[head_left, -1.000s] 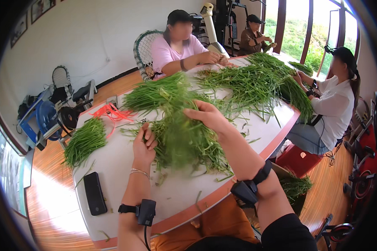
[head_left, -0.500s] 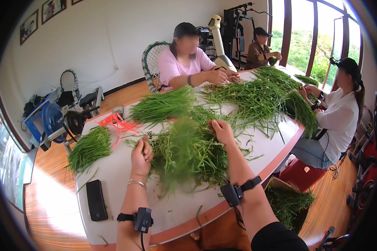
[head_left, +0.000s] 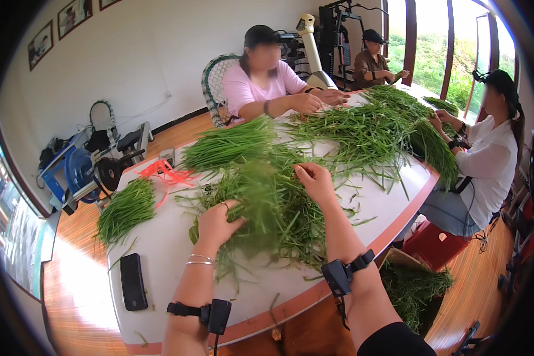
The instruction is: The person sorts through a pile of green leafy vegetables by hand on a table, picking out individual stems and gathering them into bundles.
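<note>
A loose heap of long green stalks (head_left: 285, 228), looking like garlic chives, lies on the white table in front of me. At its left side, my left hand (head_left: 217, 224) reaches in with thumb and forefinger apart; its other fingertips are partly hidden. My right hand (head_left: 315, 183) is closed in a pinch above the heap's far right side, and what it pinches is too small to make out. Part of the greenery between my hands is blurred. Beyond lies a straightened bundle of stalks (head_left: 225, 145), and a smaller bundle (head_left: 126, 210) rests at the table's left edge.
Red ribbon strips (head_left: 166, 172) lie by the bundles, a black phone (head_left: 133, 282) near the left edge. A bigger stalk pile (head_left: 362, 130) covers the far table, where three people sit handling stalks. A box of greens (head_left: 412, 291) and red stool (head_left: 436, 246) stand right.
My left hand has moved right and into the heap, its curled fingers spreading. My right hand has shifted slightly and stays pinched.
</note>
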`<state>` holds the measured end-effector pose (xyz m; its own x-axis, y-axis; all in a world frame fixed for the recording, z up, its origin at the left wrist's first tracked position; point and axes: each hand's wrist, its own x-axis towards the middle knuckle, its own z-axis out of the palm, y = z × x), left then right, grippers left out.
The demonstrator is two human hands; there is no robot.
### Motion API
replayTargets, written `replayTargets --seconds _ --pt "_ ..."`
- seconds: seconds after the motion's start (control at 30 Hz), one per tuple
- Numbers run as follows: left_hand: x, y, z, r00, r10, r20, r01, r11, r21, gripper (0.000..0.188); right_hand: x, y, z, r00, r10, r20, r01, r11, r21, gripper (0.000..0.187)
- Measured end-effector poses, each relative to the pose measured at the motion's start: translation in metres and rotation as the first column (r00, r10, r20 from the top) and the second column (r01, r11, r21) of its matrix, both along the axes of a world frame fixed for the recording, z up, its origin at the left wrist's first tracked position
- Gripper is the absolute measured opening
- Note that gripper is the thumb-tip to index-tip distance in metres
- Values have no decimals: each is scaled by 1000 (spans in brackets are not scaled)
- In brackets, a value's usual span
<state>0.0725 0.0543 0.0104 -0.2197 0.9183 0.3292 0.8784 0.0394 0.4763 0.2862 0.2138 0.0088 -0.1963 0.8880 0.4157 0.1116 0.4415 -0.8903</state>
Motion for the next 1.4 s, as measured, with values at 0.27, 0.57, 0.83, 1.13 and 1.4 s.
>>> replayTargets --seconds 0.27,0.57,0.83,1.13,1.4 --pt "-17 3 -9 987 155 -53 -149 985 91 42 -15 -30 19 971 181 157 -212 955 207 14" --pt "-25 6 -19 926 377 2 -375 920 116 49 -24 -55 26 909 172 379 -318 875 366 16" --pt "-86 -19 4 798 -10 603 -174 954 245 37 -49 -59 6 742 -121 659 -374 741 557 27" --pt "-22 -11 33 319 -392 863 -81 896 437 17 -22 -27 13 981 164 -106 -166 986 -11 13" --pt "37 -9 42 690 -306 656 57 926 372 29 -38 -66 25 780 580 -237 -609 790 -69 7"
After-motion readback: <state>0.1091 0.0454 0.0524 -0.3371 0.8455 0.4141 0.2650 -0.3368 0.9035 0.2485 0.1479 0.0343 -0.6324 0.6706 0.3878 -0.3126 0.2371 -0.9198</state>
